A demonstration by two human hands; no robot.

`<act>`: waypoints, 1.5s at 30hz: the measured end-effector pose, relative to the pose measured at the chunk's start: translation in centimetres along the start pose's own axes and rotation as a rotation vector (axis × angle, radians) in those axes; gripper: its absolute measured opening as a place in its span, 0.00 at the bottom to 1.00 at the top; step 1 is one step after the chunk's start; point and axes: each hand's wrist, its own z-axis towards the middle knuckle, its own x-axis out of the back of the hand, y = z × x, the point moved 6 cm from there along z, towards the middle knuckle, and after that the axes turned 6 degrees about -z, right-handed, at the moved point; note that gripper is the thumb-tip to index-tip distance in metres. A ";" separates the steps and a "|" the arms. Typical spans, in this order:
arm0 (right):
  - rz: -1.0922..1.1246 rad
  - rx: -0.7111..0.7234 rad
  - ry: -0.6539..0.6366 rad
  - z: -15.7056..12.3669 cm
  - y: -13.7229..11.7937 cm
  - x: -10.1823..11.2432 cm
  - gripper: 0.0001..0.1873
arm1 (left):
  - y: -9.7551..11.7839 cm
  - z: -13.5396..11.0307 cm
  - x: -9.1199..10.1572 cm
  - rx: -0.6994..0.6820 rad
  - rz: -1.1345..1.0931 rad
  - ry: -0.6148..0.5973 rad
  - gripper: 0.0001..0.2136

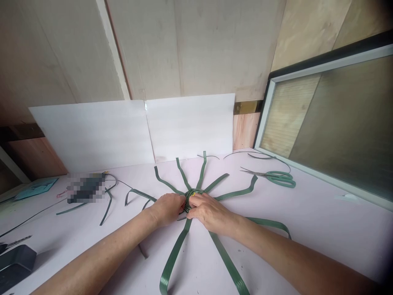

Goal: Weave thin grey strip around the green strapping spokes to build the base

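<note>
A round woven piece of green strapping (194,191) lies on the table in front of me, with several flat green strips (178,253) spreading out from it like spokes. On its left edge, my left hand (170,208) has its fingers closed in a pinch. My right hand (206,209) grips the right side, its thumb and fingers curled over the weave. A small yellow spot shows by the right fingers. Both hands cover much of the woven centre. Under the left forearm, a loose strip end pokes out.
Green-handled scissors (280,178) lie at the right, near thin loose strands (264,157). At the left are a blurred dark object (86,187), a teal packet (37,189) and a black box (16,265). White boards (190,129) lean on the back wall; a framed window (331,119) stands right.
</note>
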 end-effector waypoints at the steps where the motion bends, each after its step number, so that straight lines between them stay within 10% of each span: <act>1: 0.002 0.000 0.003 0.0 0.0 0.0 0.20 | 0.1 0.2 0.2 -0.023 0.013 -0.020 0.08; 12: -0.024 0.011 0.005 0.0 -0.3 0.6 0.18 | -0.8 -2.3 7.1 -0.155 0.163 -0.001 0.10; 24: 0.036 0.007 0.002 -0.3 -0.7 1.3 0.11 | 0.8 -10.1 -2.8 0.062 0.097 0.131 0.12; 45: 0.083 -0.053 -0.022 -0.4 -0.8 1.8 0.08 | -2.2 -7.2 -3.4 0.134 -0.735 0.478 0.16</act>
